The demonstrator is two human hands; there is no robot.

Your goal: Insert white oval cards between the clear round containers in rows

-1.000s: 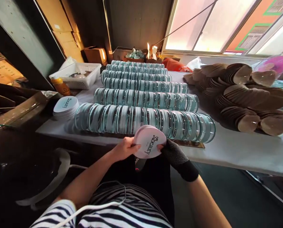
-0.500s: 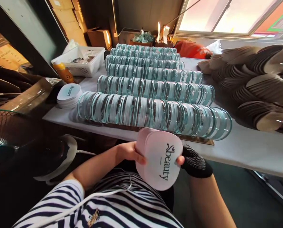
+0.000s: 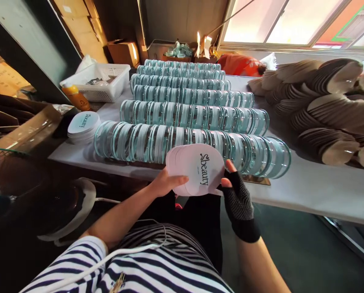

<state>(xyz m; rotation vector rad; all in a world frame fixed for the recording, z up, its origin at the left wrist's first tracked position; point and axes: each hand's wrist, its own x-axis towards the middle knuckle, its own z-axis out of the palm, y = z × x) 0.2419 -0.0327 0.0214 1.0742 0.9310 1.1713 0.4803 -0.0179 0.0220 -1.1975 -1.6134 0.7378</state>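
Note:
My bare left hand [image 3: 165, 183] is closed on the left side of a stack of white rounded cards [image 3: 195, 171], its thumb lying across the top. The front card carries dark "Sbeauty" lettering, and the cards behind it are slightly fanned to the left. At the stack's right edge is my right hand [image 3: 238, 203], in a black fingerless glove with light dots. Its thumb and a finger are apart there; fingers behind the cards are hidden. Just beyond the stack lies the nearest row of clear greenish round containers [image 3: 160, 140] with pale bands.
Several more container rows [image 3: 194, 116] lie behind on the white-covered table [image 3: 319, 191]. At left are another card stack [image 3: 82, 124], an orange bottle [image 3: 75, 97] and a white basket [image 3: 110, 87]. Nested beige pieces [image 3: 337, 114] pile up at right. A fan [image 3: 7, 179] stands at lower left.
The cards have risen toward the nearest row and tilted flatter. My right hand has turned upright, its thumb coming off the card face to the edge. The view has shifted slightly.

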